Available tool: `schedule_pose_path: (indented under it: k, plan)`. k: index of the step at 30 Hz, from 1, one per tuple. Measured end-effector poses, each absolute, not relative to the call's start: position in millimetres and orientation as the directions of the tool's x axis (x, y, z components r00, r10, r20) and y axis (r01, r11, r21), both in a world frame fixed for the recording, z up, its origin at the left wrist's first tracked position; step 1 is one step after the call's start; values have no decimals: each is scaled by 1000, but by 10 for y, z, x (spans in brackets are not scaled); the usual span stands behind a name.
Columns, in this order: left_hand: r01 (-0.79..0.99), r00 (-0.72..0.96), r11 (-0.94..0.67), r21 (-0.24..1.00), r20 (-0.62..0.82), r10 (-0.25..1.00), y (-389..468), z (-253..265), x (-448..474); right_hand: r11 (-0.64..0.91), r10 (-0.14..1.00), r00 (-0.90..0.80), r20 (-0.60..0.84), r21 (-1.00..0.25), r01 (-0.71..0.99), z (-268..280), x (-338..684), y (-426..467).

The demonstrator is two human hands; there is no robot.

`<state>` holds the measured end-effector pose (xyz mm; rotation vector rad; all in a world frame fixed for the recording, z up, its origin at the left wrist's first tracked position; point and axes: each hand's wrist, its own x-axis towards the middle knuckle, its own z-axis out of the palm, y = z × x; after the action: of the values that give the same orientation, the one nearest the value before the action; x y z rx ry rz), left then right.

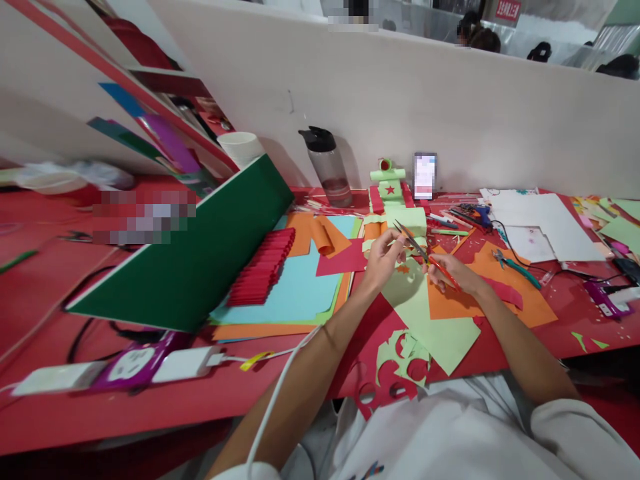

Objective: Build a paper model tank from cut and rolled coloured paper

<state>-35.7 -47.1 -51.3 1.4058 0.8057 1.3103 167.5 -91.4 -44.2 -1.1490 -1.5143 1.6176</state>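
My right hand (447,272) is closed around the red handles of a pair of scissors (414,244). The blades stand apart and point up and left, toward my left hand (386,257). That hand has its fingers pinched beside the blades; whatever they hold is too small to make out. Beneath both hands lies a light green sheet (440,337), with a small orange star (403,269) near its upper part. Just beyond them stands a paper model (390,190) of light green rolls and red parts, bearing a red star.
Left of my hands, red folded strips (263,267) lie on blue paper (320,287) beside a tilted green board (190,253). A bottle (327,167) and a phone (425,177) stand by the wall. Pliers (517,269) rest on orange paper (530,303) at right. A white cable (280,383) crosses my left arm.
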Motion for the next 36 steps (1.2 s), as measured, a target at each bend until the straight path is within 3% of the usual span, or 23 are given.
schedule_pose_path:
  k: [8, 36]
  plan:
    - [-134, 175, -283, 950, 303, 937, -509, -449, -380, -206, 877, -412, -247, -968, 143, -462, 1648, -932]
    - [-120, 206, -229, 966, 250, 946, -497, -436, -398, -166, 860, -448, -246, -963, 210, -458, 1713, -956]
